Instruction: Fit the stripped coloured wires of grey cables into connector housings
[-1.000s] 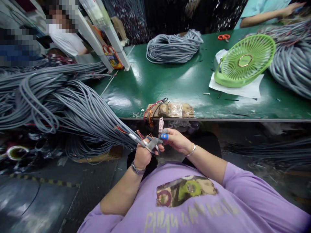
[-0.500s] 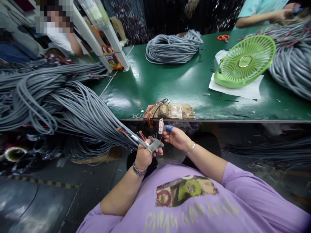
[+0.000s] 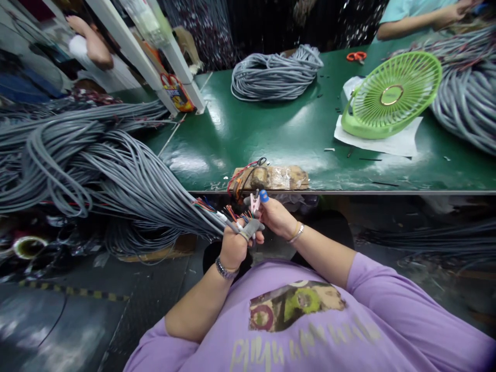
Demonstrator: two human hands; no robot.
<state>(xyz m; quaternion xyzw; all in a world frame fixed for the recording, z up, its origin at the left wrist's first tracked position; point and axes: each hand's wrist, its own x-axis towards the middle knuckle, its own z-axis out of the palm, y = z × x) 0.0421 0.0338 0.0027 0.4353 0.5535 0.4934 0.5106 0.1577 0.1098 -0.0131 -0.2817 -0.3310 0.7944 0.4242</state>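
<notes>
Bared-end grey cables (image 3: 182,204) were clenched in the left hand (image 3: 232,248), a small pink plastic clip (image 3: 254,201) pinched in the right hand (image 3: 277,217); most were judged unprocessed.

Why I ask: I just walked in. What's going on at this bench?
A person in a purple T-shirt is at a green-topped workbench. Their left hand grips the end of a bundle of grey sheathed cables, coloured wires fanning out. Their right hand pinches a small pink clip right at those wire tips.
</notes>
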